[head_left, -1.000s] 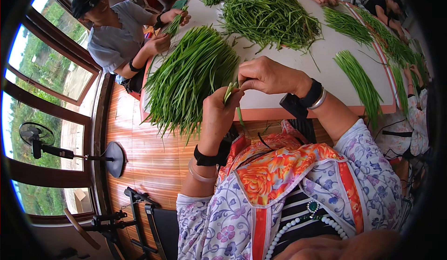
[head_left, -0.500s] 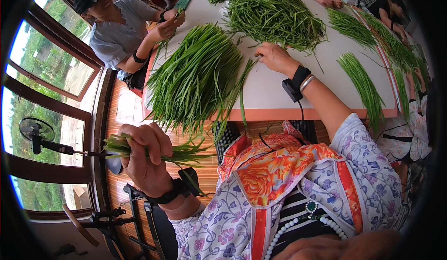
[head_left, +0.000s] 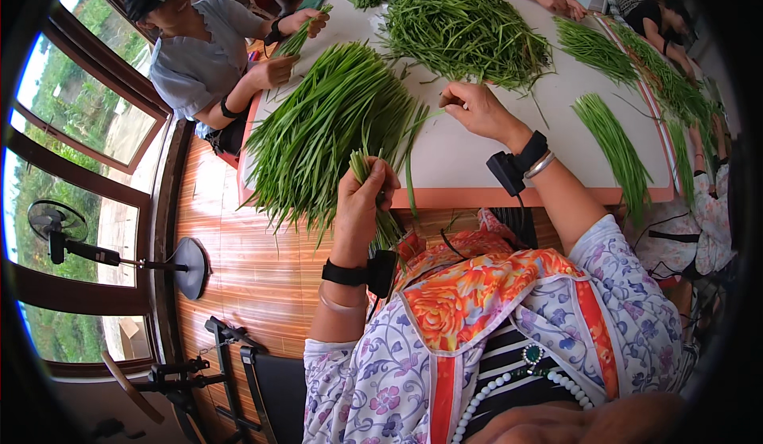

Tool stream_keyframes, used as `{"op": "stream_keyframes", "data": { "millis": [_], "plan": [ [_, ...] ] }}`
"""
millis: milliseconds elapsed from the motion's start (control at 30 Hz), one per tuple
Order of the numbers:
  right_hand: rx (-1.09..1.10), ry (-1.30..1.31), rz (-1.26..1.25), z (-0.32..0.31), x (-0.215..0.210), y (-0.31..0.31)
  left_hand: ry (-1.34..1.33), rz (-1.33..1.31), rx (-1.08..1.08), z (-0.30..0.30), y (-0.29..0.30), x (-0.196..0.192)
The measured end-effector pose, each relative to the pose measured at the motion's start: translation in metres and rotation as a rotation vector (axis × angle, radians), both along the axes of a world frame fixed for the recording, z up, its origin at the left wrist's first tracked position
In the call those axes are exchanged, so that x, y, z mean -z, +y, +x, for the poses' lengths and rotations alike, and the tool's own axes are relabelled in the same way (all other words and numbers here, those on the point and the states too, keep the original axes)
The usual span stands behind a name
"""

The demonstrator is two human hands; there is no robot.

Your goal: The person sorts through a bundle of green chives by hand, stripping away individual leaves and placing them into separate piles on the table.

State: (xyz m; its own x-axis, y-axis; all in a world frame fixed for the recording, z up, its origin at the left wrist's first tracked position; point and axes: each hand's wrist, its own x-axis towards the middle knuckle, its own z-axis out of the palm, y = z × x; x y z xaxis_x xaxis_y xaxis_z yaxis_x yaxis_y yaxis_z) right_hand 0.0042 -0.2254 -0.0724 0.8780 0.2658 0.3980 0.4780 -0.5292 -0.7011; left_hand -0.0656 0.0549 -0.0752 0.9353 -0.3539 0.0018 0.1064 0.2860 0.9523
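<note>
My left hand [head_left: 364,193] is closed round a small bunch of garlic chives [head_left: 387,229], at the table's near edge in front of a large pile of chives [head_left: 322,130]. Some of the bunch sticks up above the fist, and the rest hangs below it. Over the table, my right hand [head_left: 479,112] pinches the pale end of a chive blade [head_left: 434,114] that reaches toward the pile's right side. A few long blades [head_left: 409,158] hang over the edge between my hands.
Behind is a bigger, tangled heap of chives [head_left: 465,31]. Neat bundles [head_left: 612,146] lie on the right of the white table [head_left: 509,170]. A co-worker [head_left: 199,54] at the left holds chives; other people sit at the far and right sides. A fan [head_left: 60,225] stands at left.
My left hand has swung up and right with its bunch, from beside the table to the pile's front. My right hand has risen slightly, now pinching a blade. The co-worker's hands have moved apart.
</note>
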Motion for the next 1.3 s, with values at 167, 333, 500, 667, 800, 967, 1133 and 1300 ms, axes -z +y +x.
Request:
{"op": "stream_keyframes", "data": {
  "millis": [167, 333, 500, 667, 800, 967, 1133, 1300],
  "plan": [
    [-0.026, 0.007, 0.060, -0.037, -0.005, 0.019, -0.119, 0.145, -0.120, 0.002, -0.032, 0.004],
    [-0.114, 0.092, 0.096, -0.062, -0.008, 0.031, -0.462, 0.247, -0.189, 0.006, -0.057, 0.015],
    [-0.146, 0.043, 0.144, -0.068, -0.017, 0.039, -0.564, 0.475, -0.188, 0.009, -0.062, 0.029],
    [-0.154, 0.053, 0.156, -0.068, -0.020, 0.043, -0.640, 0.373, -0.207, 0.009, -0.060, 0.030],
    [-0.136, 0.086, 0.137, -0.064, -0.018, 0.044, -0.713, 0.454, -0.206, 0.011, -0.057, 0.027],
    [-0.113, 0.029, 0.023, -0.058, -0.015, 0.043, -0.750, 0.479, -0.194, 0.012, -0.056, 0.023],
    [-0.037, 0.013, 0.089, -0.042, -0.015, 0.027, -0.562, 0.419, -0.173, 0.016, -0.040, 0.025],
    [0.106, -0.015, -0.096, -0.010, 0.005, 0.013, -0.260, -0.076, -0.137, 0.018, -0.030, 0.019]
  ]
}}
